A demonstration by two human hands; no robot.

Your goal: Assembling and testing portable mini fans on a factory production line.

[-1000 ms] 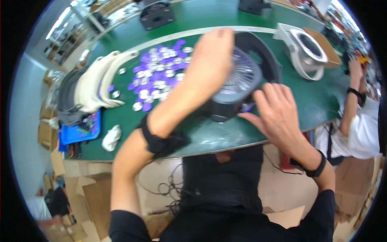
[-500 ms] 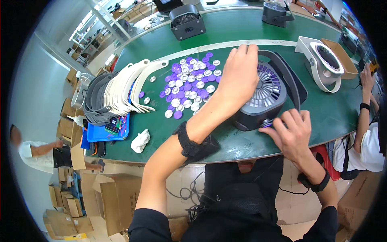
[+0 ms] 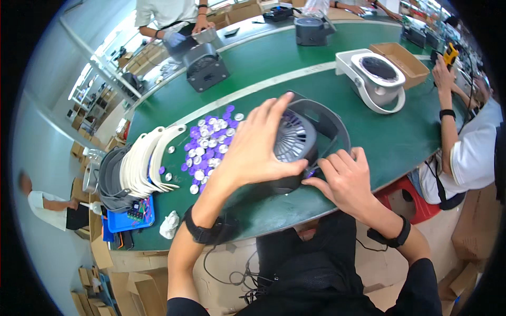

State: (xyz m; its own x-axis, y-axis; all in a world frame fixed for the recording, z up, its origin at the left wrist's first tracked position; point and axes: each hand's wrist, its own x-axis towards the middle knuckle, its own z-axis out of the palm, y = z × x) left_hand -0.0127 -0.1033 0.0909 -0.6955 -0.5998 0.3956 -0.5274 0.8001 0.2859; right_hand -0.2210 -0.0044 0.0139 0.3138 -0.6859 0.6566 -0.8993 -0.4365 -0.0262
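Landmark: dark grey fan (image 3: 295, 145), lying grille-up on the green table (image 3: 411, 142) at its near edge, in front of the person.

Far left of the fan: stack of white and grey curved handle parts (image 3: 134, 168), leaning together. Just below the stack, a blue tray (image 3: 129, 216) with small parts; a crumpled white cloth (image 3: 169, 225) to its right. Between stack and fan: scatter of purple and white round caps (image 3: 208, 147), reaching right up to the fan's left side.

Left hand (image 3: 255, 145): flat, fingers spread and straight, palm down over the fan's left half, covering part of the round grille. Thumb runs along the fan's near edge. Pressing, not gripping; nothing closed in it. Black wristband on that forearm.

Right hand (image 3: 342, 179): at the fan's near right corner, fingers loosely curled, fingertips touching the housing edge beside a small purple piece (image 3: 311, 171). Cannot tell if it is pinched.

Beyond the fan: another dark fan (image 3: 205, 66). Right and beyond: a white fan (image 3: 375, 76) with handle, a cardboard box (image 3: 398, 60) behind it. Far right: a seated co-worker's arm (image 3: 448, 116).

Versus half a second ago: left hand has slid lower over the grille, fingers wider apart; right hand stays at the same corner; fan sits in the same place.
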